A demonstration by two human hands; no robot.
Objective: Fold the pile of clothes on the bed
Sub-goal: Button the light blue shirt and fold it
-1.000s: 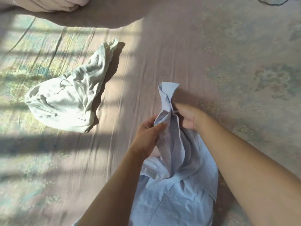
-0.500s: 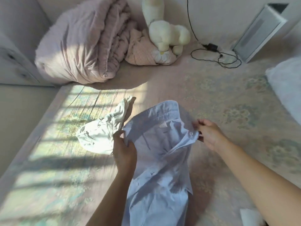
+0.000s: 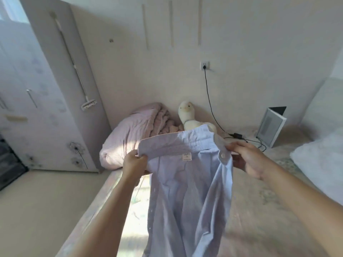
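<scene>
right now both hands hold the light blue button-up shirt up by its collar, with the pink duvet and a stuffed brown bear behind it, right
Not quite. The head view shows a cream-white stuffed duck, not a brown bear. The rest holds: the left hand and the right hand hold the light blue button-up shirt up by its collar, with the folded pink duvet behind it.

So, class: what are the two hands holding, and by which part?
A light blue shirt, by its collar: left hand grips one end, right hand the other.

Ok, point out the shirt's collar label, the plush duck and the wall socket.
collar label (image 3: 186,157): head view, middle of the white tag.
plush duck (image 3: 186,110): head view, its head.
wall socket (image 3: 204,66): head view, the plate's face.
</scene>
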